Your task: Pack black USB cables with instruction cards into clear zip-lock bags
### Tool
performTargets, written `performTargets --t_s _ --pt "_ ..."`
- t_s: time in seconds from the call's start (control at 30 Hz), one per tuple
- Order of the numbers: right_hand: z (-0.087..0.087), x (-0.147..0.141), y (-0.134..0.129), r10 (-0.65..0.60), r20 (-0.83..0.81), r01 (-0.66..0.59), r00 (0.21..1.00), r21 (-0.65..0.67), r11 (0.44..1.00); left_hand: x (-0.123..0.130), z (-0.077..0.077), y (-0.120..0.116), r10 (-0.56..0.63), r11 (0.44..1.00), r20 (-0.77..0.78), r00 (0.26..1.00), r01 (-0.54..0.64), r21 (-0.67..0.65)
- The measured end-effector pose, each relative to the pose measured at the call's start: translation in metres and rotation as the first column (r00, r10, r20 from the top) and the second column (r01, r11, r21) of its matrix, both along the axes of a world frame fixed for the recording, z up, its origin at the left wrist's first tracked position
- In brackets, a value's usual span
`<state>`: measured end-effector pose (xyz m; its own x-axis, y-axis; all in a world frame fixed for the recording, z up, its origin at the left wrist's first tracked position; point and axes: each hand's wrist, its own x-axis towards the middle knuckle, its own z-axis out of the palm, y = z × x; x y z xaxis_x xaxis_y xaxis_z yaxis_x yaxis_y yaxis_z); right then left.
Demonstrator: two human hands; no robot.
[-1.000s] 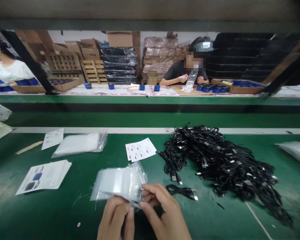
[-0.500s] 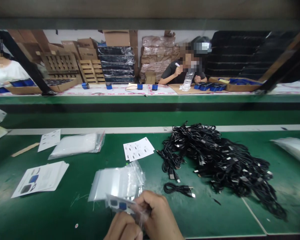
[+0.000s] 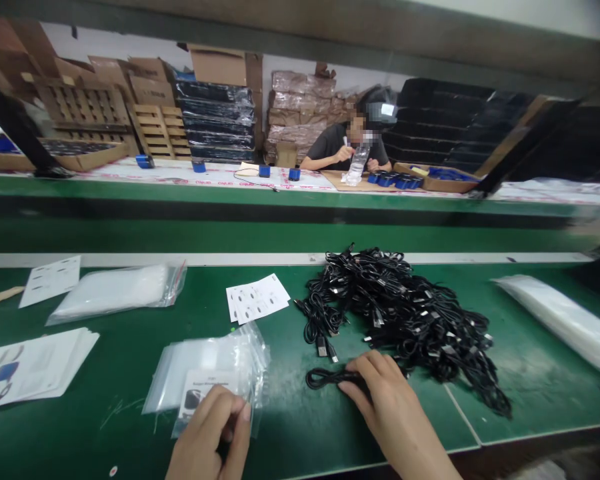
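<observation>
Several printed leaflets point(image 3: 35, 370) lie fanned at the left end of the green worktop point(image 3: 290, 433), with a flat wooden stick point(image 3: 1, 297) and a white sheet point(image 3: 50, 280) behind them. Next to the sheet rests a clear plastic packet point(image 3: 115, 290) of white contents. Further right, overlapping clear bags point(image 3: 170, 363) spread flat, and in front of them the left hand point(image 3: 210, 433) has its thumb and fingers pressed together, pinching the edge of a small bag point(image 3: 200, 393) that contains a printed card. Beyond these bags lie overlapping instruction sheets point(image 3: 257, 299), well apart from the hand. Right of the bags, a coiled black cable point(image 3: 324, 378) lies on the worktop, its looped end pointing left; the fingers of the right hand point(image 3: 385, 400) pinch its other end. Across the way, a person point(image 3: 333, 148) in a dark top sits behind a clear bottle point(image 3: 357, 163). A large heap of black cables point(image 3: 415, 313) spreads just beyond the right hand, and a long white plastic-wrapped bundle point(image 3: 560, 323) lies at the far right.
</observation>
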<state>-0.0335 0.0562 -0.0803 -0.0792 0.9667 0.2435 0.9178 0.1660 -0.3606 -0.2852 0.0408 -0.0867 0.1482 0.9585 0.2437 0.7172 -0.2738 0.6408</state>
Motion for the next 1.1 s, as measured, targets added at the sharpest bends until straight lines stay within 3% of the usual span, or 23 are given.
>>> performTargets --t_s 0.13,0.2,0.3,0.4,0.67,0.77,0.87,0.97,1.03,1.1 --pt "0.002 -0.021 -0.011 0.048 -0.354 -0.119 0.934 -0.180 0.976 0.002 0.002 0.002 -0.031 1.000 -0.042 0.999 0.031 -0.002" --pt "0.006 -0.039 -0.016 0.089 -0.441 -0.209 0.893 -0.232 0.950 0.002 0.001 0.002 -0.031 0.999 -0.021 0.999 0.032 0.011" --pt "0.004 -0.057 -0.017 0.172 -0.412 -0.263 0.895 -0.176 0.948 0.003 -0.003 -0.001 0.061 0.998 0.061 0.996 -0.061 -0.007" --pt "-0.004 -0.062 -0.015 0.185 -0.367 -0.230 0.912 -0.083 0.970 0.005 -0.006 -0.005 0.140 0.990 0.132 0.981 -0.137 -0.027" --pt "-0.011 -0.079 -0.020 0.250 -0.247 -0.231 0.936 0.105 0.967 0.011 -0.015 -0.007 0.158 0.981 0.198 0.967 -0.177 0.079" --pt "-0.012 -0.089 -0.020 0.260 -0.290 -0.231 0.921 0.129 0.964 0.010 -0.018 -0.008 0.154 0.979 0.158 0.975 -0.172 0.109" --pt "-0.008 -0.093 -0.018 0.286 -0.444 -0.289 0.849 0.063 0.955 0.007 -0.017 -0.010 0.182 0.968 0.104 0.978 -0.196 0.154" --pt "0.001 -0.090 -0.013 0.321 -0.627 -0.438 0.710 -0.036 0.898 0.006 -0.013 -0.012 0.186 0.957 0.074 0.980 -0.198 0.212" --pt "0.005 -0.089 -0.010 0.291 -0.702 -0.477 0.650 -0.079 0.876 0.009 -0.012 -0.014 0.190 0.951 0.081 0.978 -0.204 0.234" --pt "0.006 -0.090 -0.008 0.195 -0.751 -0.436 0.631 -0.135 0.890 0.014 -0.013 -0.016 0.200 0.938 0.095 0.975 -0.219 0.269"
